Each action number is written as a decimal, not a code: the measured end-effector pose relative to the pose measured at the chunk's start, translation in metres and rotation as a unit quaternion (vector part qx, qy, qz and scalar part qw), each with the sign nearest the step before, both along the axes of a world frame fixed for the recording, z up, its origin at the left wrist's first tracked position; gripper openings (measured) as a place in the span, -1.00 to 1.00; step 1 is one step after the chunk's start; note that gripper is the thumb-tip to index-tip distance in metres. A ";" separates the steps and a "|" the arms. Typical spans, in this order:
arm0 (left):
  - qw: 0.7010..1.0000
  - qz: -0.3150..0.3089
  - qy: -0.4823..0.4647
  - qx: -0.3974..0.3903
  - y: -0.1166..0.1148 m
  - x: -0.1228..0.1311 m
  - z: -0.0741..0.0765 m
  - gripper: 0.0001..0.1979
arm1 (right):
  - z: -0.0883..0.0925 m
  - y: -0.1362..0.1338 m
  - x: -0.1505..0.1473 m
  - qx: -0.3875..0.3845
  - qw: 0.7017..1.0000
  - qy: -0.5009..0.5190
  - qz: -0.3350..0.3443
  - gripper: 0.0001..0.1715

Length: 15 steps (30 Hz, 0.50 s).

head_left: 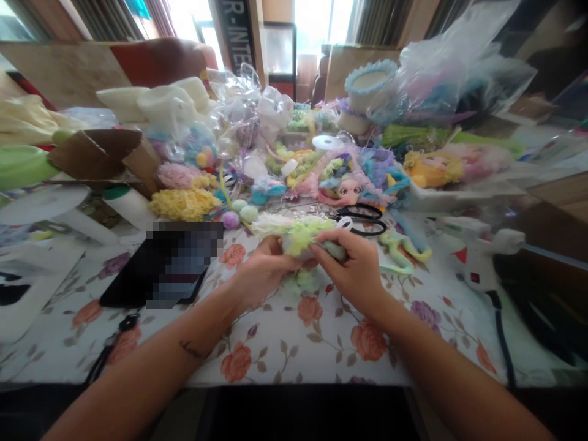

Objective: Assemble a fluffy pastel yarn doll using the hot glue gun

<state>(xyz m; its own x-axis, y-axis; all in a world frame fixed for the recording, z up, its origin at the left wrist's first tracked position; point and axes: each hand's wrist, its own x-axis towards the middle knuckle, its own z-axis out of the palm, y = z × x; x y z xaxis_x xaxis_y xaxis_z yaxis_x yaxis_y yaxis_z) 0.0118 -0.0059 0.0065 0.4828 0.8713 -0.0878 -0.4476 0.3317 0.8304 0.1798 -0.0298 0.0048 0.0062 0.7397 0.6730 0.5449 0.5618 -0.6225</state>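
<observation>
A soft, ruffled yellow-green piece (301, 236), blurred and of a kind I cannot make out, is held up between both hands. My left hand (264, 266) is closed around its left side, thumb along the lower edge. My right hand (351, 263) pinches its right edge; a grey-green rounded part (334, 250) shows by those fingers. Pale green frills (301, 282) hang below, and whitish fluffy strands (271, 223) spread behind. Black-handled scissors (367, 228) lie just beyond my right hand. Beside them, green-yellow soft strips (399, 254) rest on the flowered cloth.
A phone (160, 263) lies at left near pompoms (231, 220) and a thread cone (128, 205). A glue gun (478, 245) with its cord stands right. Behind are a doll head (350, 188), a white tray (441, 199), plastic bags (441, 73) and a cardboard box (98, 150).
</observation>
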 end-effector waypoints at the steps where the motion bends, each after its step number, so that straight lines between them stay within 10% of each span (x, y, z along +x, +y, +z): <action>1: 1.000 -0.018 -0.014 -0.004 0.001 -0.001 0.001 -0.76 | 0.000 0.000 0.000 0.015 1.000 -0.008 0.001 -0.95; 15: 0.999 -0.010 0.023 -0.025 -0.001 -0.004 -0.005 -0.84 | -0.005 -0.002 0.000 0.089 0.990 -0.100 0.036 -0.84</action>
